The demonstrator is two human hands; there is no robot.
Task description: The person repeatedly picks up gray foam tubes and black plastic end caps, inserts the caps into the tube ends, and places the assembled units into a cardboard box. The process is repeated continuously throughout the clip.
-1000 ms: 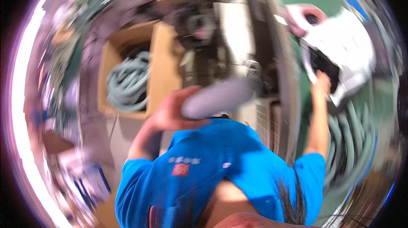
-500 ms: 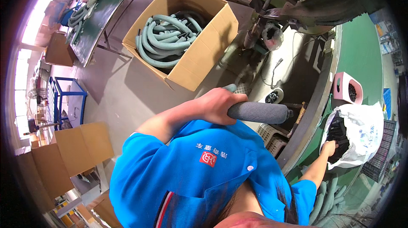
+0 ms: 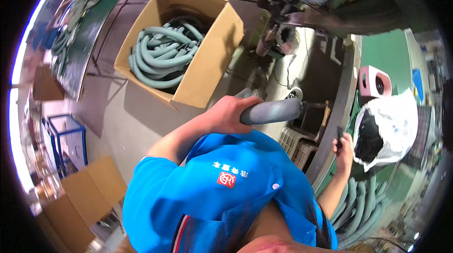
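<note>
Grey tube (image 3: 272,112), head view, gripped in my left hand (image 3: 231,115) before my blue shirt (image 3: 188,196), small black piece (image 3: 339,137) pinched in my right hand (image 3: 345,152), just beside a white bag (image 3: 395,117) on the green table (image 3: 384,57), open cardboard box (image 3: 210,62) of grey-green tubes (image 3: 166,55) farther left.

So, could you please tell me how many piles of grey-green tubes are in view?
3: a first pile in the cardboard box, a second pile by the white bag on the green bench, a third pile, blurred, on the far left table. Others may be hidden.
</note>
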